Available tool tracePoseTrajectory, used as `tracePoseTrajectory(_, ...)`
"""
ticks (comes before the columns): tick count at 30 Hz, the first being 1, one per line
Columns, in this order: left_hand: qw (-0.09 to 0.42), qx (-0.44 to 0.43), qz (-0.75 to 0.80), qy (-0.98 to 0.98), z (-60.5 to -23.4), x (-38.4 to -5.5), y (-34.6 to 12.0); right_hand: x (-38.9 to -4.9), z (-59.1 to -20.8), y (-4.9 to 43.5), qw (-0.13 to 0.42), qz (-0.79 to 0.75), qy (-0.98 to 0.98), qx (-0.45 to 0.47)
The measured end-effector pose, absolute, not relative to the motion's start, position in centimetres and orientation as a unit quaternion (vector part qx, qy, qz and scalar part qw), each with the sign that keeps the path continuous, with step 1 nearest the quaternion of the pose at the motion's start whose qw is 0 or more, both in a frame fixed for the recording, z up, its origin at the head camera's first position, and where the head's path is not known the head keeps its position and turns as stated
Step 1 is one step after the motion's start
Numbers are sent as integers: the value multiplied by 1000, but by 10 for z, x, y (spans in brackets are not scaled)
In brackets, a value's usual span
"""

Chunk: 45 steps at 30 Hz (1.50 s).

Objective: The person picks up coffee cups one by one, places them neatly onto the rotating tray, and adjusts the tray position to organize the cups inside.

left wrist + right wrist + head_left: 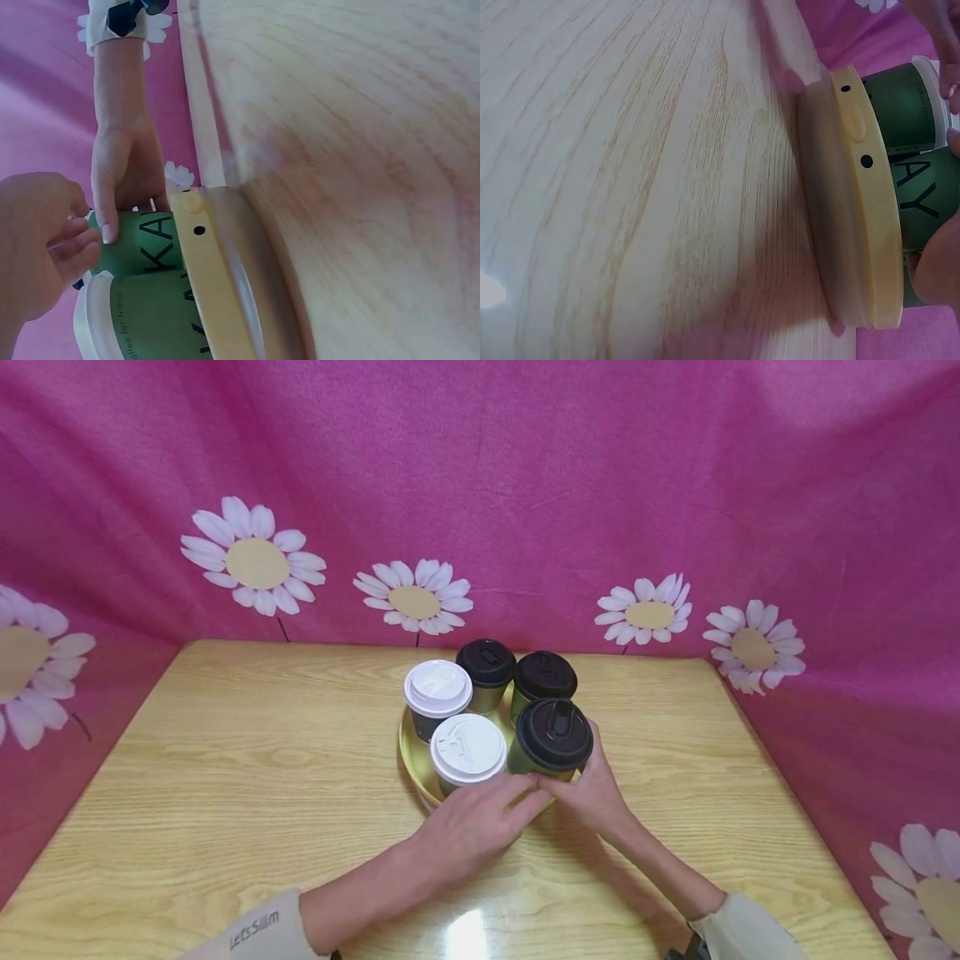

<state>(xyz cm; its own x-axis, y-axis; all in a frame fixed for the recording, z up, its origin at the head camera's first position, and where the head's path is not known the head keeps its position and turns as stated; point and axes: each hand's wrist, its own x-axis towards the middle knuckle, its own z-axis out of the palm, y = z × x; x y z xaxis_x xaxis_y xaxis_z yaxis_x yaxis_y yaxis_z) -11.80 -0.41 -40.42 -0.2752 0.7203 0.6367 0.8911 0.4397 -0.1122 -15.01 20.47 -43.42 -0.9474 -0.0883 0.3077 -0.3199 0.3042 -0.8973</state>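
Observation:
My right hand (pixel 592 793) grips a green paper cup with a black lid (pixel 553 733) from its right side, with the thumb across the front. This cup stands at the front right of a round yellow tray (pixel 408 752). My left hand (pixel 472 818) reaches in front of the tray, its loosely bent fingers close to the same cup and the right thumb. Beside that hand stands a white-lidded cup (pixel 468 747), green with dark lettering in the left wrist view. Behind are another white-lidded cup (pixel 438 689) and two black-lidded cups (pixel 486 662).
The tray's yellow side wall (pixel 877 225) carries black dots and a raised oval. It sits on a light wooden table (pixel 262 777). A pink cloth (pixel 510 485) with white daisies hangs behind and at both sides.

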Motion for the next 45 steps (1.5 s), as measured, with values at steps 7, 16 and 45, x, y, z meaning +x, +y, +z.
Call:
tracePoseTrajectory(7, 358, -498, -138, -778, -391, -125, -1, -152, -435, 207, 71, 593, -791, 134)
tracePoseTrajectory(16, 361, -474, -92, -798, -384, -139, 4, -153, -437, 207, 63, 585, -799, 125)
tracePoseTrajectory(45, 331, -484, -52, -808, -391, -153, 19, -156, -442, 207, 58, 529, -838, 118)
